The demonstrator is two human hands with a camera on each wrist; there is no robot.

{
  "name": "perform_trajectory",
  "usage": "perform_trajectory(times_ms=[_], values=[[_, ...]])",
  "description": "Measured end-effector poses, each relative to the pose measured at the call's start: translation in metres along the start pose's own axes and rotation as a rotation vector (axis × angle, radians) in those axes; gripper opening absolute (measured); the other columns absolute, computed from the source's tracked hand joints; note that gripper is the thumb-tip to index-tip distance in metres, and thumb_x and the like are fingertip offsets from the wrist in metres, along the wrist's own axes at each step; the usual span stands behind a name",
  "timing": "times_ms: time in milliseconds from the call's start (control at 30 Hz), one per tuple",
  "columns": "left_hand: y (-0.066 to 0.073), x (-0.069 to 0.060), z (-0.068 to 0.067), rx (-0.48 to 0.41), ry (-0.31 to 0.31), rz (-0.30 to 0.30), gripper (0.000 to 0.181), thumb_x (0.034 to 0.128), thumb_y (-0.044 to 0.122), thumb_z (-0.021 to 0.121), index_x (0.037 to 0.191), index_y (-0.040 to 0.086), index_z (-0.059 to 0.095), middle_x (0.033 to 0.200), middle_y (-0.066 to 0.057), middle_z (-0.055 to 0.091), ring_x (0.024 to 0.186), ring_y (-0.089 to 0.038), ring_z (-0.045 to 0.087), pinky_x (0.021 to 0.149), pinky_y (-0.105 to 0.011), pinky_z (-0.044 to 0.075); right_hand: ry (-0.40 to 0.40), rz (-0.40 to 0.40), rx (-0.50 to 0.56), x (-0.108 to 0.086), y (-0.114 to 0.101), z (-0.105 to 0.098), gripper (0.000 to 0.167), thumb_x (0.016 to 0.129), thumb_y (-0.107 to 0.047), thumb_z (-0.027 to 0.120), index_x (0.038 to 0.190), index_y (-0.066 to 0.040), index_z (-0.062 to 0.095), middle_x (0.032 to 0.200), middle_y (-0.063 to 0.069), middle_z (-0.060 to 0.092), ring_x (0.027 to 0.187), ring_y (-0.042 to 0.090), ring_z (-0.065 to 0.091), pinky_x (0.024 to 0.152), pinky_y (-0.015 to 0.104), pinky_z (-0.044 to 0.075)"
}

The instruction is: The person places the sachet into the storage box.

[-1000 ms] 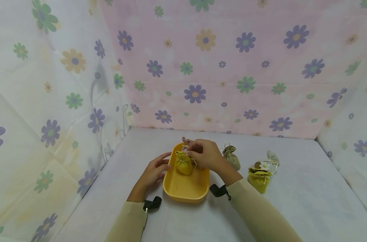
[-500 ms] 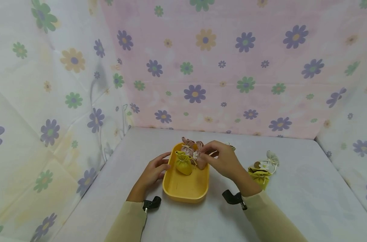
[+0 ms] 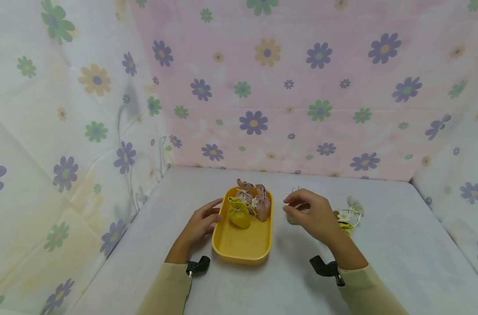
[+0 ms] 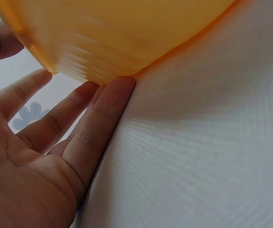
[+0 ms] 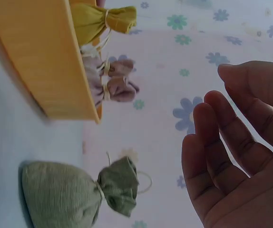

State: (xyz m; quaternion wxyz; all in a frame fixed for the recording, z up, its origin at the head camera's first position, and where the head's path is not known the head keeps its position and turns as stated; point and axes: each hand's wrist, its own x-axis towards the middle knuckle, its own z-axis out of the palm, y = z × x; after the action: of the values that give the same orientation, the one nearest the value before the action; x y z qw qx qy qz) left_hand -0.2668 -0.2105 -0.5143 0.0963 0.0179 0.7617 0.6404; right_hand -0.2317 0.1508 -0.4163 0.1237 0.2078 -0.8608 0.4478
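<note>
1. Two hands are at work. The fingers of the right hand (image 3: 315, 214) are loosely bent and pinch nothing; a gap parts the thumb from the fingertips.
2. The left hand (image 3: 199, 222) has its fingers spread, with tips touching the left wall of the yellow tray (image 3: 243, 258). So light a touch might not steady it: a harder push could slide the tray right, and a knock from the right could turn it.
3. Just right of the tray, near the right hand but apart from it, a grey-green pouch (image 5: 63, 192) sits on the table (image 3: 231, 291), tied neck up. From the head view the hand hides most of it, so a poorly judged grasp could catch only the cord, or nudge the pouch over.
4. In the tray's far half sit a yellow-green pouch (image 3: 239, 214) and, beyond it, two mauve pouches (image 3: 264, 205). They crowd together; anything lowered among them could topple one or snag a cord.
5. Farther right, partly behind the right hand, lie a white flower (image 3: 344, 215), a second yellow pouch (image 3: 346, 226) and a pale grey pouch (image 3: 355, 204). A careless backward sweep of the wrist could scatter these.
</note>
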Motion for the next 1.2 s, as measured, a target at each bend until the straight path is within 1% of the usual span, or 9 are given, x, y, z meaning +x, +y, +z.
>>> perform_trajectory(times_ms=[133, 300, 433, 600, 667, 800, 933, 1000, 1200], values=[[-0.001, 0.000, 0.000, 0.000, 0.005, -0.005, 0.054, 0.0954, 0.026, 0.069, 0.145, 0.044, 0.056, 0.143, -0.007, 0.060, 0.121, -0.025, 0.066, 0.091, -0.040, 0.063, 0.018, 0.002, -0.019, -0.006, 0.005, -0.010, 0.016, 0.092, -0.020, 0.079, 0.106, -0.023, 0.072, 0.101, -0.008, 0.072, 0.091, 0.010, 0.068, 0.080, 0.026, 0.061], [-0.003, 0.000, 0.000, -0.001, -0.003, 0.002, 0.056, 0.0961, 0.026, 0.068, 0.149, 0.040, 0.053, 0.145, -0.010, 0.058, 0.122, -0.026, 0.066, 0.090, -0.039, 0.063, 0.056, -0.037, -0.066, -0.016, 0.016, -0.022, 0.018, 0.091, -0.015, 0.079, 0.108, -0.018, 0.073, 0.102, -0.004, 0.073, 0.091, 0.009, 0.068, 0.078, 0.023, 0.060], [-0.004, 0.000, 0.000, -0.003, -0.009, 0.010, 0.057, 0.0962, 0.026, 0.068, 0.150, 0.038, 0.052, 0.144, -0.011, 0.058, 0.121, -0.026, 0.066, 0.089, -0.040, 0.063, 0.078, -0.046, -0.101, -0.025, 0.023, -0.031, 0.021, 0.090, -0.013, 0.080, 0.109, -0.013, 0.073, 0.104, -0.001, 0.074, 0.091, 0.009, 0.068, 0.078, 0.027, 0.062], [-0.002, -0.001, 0.000, -0.002, -0.005, -0.003, 0.055, 0.0958, 0.026, 0.069, 0.146, 0.043, 0.055, 0.142, -0.008, 0.060, 0.120, -0.025, 0.067, 0.089, -0.040, 0.063, 0.086, 0.001, -0.160, -0.035, 0.031, -0.043, 0.022, 0.089, -0.014, 0.081, 0.109, -0.016, 0.073, 0.103, -0.003, 0.073, 0.091, 0.012, 0.068, 0.078, 0.030, 0.063], [-0.001, -0.001, 0.000, 0.001, -0.006, -0.007, 0.055, 0.0956, 0.026, 0.070, 0.146, 0.043, 0.056, 0.142, -0.007, 0.060, 0.120, -0.025, 0.067, 0.089, -0.040, 0.063, 0.093, 0.015, -0.192, -0.039, 0.034, -0.048, 0.022, 0.090, -0.018, 0.081, 0.109, -0.020, 0.072, 0.103, -0.005, 0.072, 0.091, 0.012, 0.068, 0.078, 0.028, 0.062], [0.001, -0.001, 0.000, -0.001, -0.003, -0.011, 0.055, 0.0954, 0.025, 0.070, 0.145, 0.044, 0.056, 0.142, -0.007, 0.060, 0.120, -0.024, 0.066, 0.089, -0.040, 0.063, 0.114, -0.005, -0.215, -0.046, 0.042, -0.056, 0.024, 0.088, -0.019, 0.083, 0.110, -0.022, 0.071, 0.106, -0.008, 0.071, 0.094, 0.006, 0.064, 0.081, 0.023, 0.061], [0.002, -0.001, 0.000, -0.003, -0.002, -0.015, 0.054, 0.0956, 0.025, 0.069, 0.145, 0.044, 0.056, 0.142, -0.007, 0.060, 0.120, -0.024, 0.066, 0.090, -0.040, 0.063, 0.134, -0.035, -0.226, -0.053, 0.049, -0.061, 0.029, 0.086, -0.019, 0.085, 0.112, -0.024, 0.071, 0.107, -0.010, 0.069, 0.096, -0.001, 0.059, 0.084, 0.014, 0.054], [0.001, -0.001, 0.000, -0.003, -0.002, -0.015, 0.055, 0.0957, 0.024, 0.069, 0.145, 0.043, 0.056, 0.142, -0.007, 0.060, 0.120, -0.024, 0.066, 0.090, -0.040, 0.063, 0.138, -0.030, -0.233, -0.056, 0.052, -0.063, 0.031, 0.086, -0.019, 0.085, 0.113, -0.024, 0.072, 0.107, -0.010, 0.069, 0.097, -0.003, 0.058, 0.084, 0.014, 0.052], [0.002, -0.001, 0.000, -0.004, -0.005, -0.007, 0.054, 0.0965, 0.024, 0.068, 0.146, 0.043, 0.056, 0.143, -0.008, 0.060, 0.121, -0.025, 0.067, 0.089, -0.040, 0.063, 0.111, 0.020, -0.264, -0.064, 0.061, -0.068, 0.041, 0.085, -0.027, 0.086, 0.122, -0.020, 0.068, 0.115, -0.002, 0.070, 0.106, 0.004, 0.059, 0.085, 0.015, 0.052]])
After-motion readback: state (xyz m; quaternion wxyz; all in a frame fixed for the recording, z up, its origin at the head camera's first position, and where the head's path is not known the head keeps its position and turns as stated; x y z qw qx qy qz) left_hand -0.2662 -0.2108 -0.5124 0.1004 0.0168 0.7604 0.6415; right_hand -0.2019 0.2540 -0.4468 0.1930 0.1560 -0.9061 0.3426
